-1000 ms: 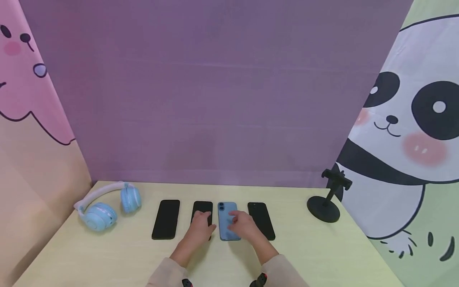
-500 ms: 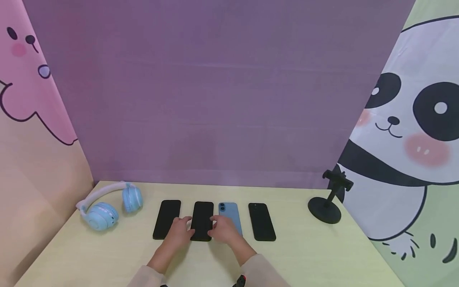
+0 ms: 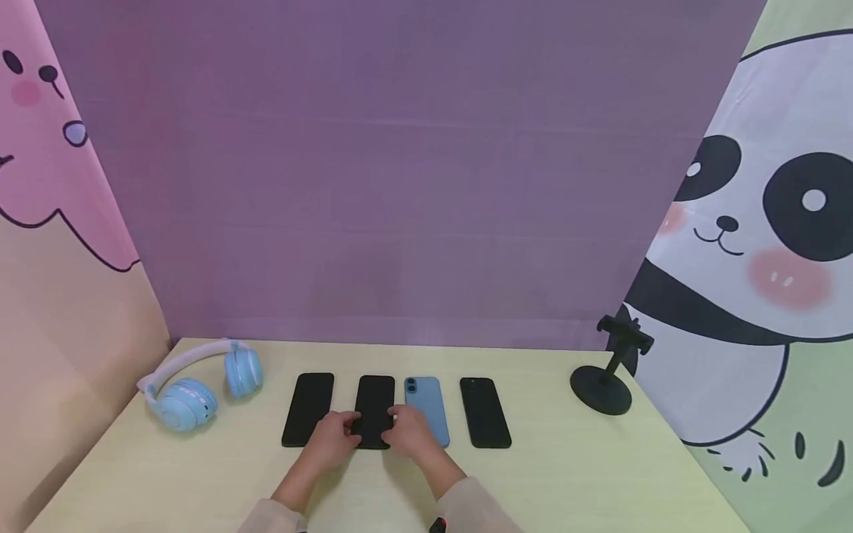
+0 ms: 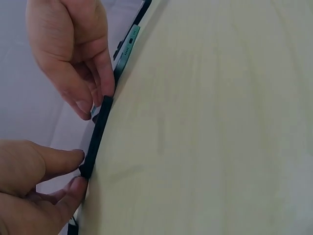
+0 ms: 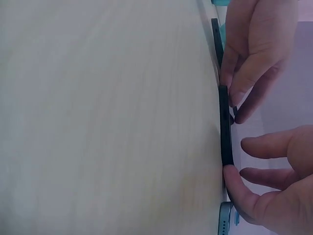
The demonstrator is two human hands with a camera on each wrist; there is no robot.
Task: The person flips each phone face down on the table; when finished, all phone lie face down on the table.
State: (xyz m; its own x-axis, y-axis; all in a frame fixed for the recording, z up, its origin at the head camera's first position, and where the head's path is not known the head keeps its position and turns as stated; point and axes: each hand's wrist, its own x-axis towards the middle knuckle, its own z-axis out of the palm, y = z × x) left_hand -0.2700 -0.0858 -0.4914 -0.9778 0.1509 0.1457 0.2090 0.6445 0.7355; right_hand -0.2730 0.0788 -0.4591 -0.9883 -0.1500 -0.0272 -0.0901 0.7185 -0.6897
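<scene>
Four flat phones lie in a row on the pale table. My left hand and right hand hold the second black smartphone by its opposite long edges, with its dark screen up. In the left wrist view, the thumb and fingers of the left hand meet one lower corner of this phone. The right wrist view has the right hand's thumb at the other corner. Just right of it lies a blue smartphone, camera side up, partly behind my right hand. Another black smartphone lies left of my left hand.
A black phone with a camera at its upper corner lies right of the blue one. Light-blue headphones rest at the far left. A black stand with a round base is at the back right. A purple backdrop borders the table's rear.
Both hands have moved left from the second black and blue phones to the second black phone's two edges. Over the last half second they shift only slightly. The phones stay in their row.
</scene>
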